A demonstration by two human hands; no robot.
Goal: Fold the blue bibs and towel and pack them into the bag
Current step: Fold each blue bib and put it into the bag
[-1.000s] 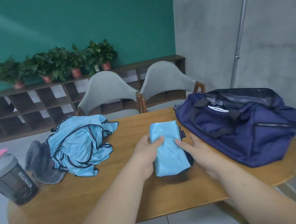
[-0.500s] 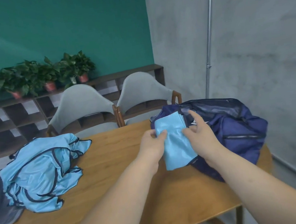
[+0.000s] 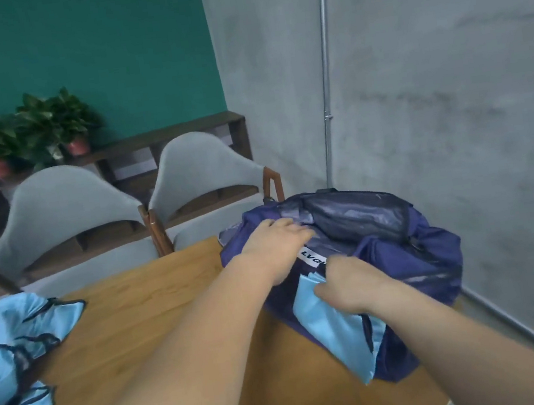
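A navy duffel bag (image 3: 411, 251) sits at the right end of the wooden table (image 3: 157, 305), its top open and showing dark lining. My left hand (image 3: 278, 245) grips the near rim of the bag's opening. My right hand (image 3: 348, 285) holds a folded light-blue bib (image 3: 337, 332) against the bag's front side, just below the opening; the bib hangs down from my fingers. A heap of unfolded blue bibs (image 3: 8, 365) with dark trim lies at the table's left edge. The towel is out of view.
Two grey chairs (image 3: 66, 211) stand behind the table, with a dark shelf and potted plants (image 3: 35, 131) beyond. A grey concrete wall with a metal pipe (image 3: 325, 75) is close behind the bag. The table's right edge is just past the bag.
My view swung right. Both hands carried the folded bib from the table to the bag; my left hand left the bib and took the bag's rim.
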